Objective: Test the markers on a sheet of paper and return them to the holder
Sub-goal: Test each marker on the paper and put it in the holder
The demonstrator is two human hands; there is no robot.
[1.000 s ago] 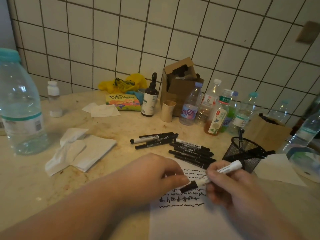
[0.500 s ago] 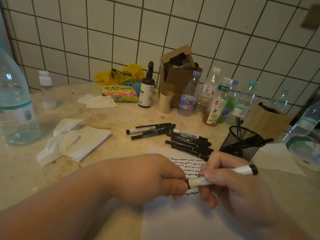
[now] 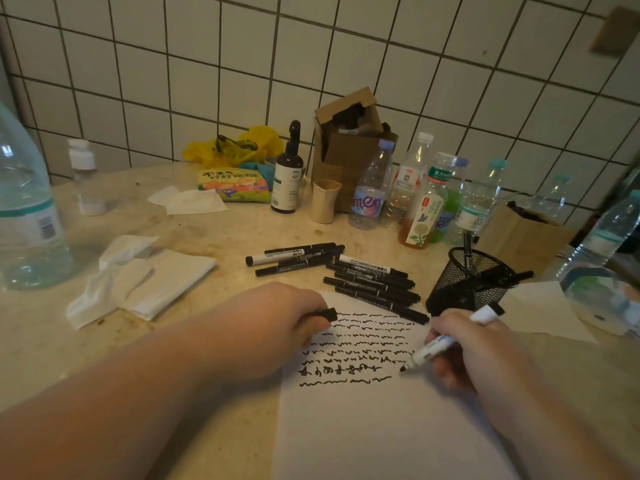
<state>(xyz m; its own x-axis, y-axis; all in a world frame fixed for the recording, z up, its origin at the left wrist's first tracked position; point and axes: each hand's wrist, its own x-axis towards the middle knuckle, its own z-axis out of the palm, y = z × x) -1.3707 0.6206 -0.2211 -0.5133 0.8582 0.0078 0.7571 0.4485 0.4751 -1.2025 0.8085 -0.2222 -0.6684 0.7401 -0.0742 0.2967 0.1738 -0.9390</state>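
Observation:
My right hand (image 3: 478, 348) grips a white marker (image 3: 431, 351) with its cap off, its black tip at the right end of the lowest scribbled line on the sheet of paper (image 3: 374, 427). My left hand (image 3: 287, 317) rests on the sheet's left edge, fingers curled round the black cap (image 3: 328, 314). Several black markers (image 3: 370, 282) lie in a loose pile behind the sheet. The black mesh holder (image 3: 467, 285) stands to the right of the pile with markers in it.
Crumpled tissues (image 3: 138, 278) lie to the left. A large water bottle (image 3: 27, 216) stands at the far left. Bottles (image 3: 426, 202), a paper cup (image 3: 323, 206), a brown dropper bottle (image 3: 287, 174) and a cardboard box (image 3: 346, 150) line the tiled wall.
The hands pulled apart: the cap came off the marker and stayed in my left hand. My right hand turned the marker down and brought its tip to the paper.

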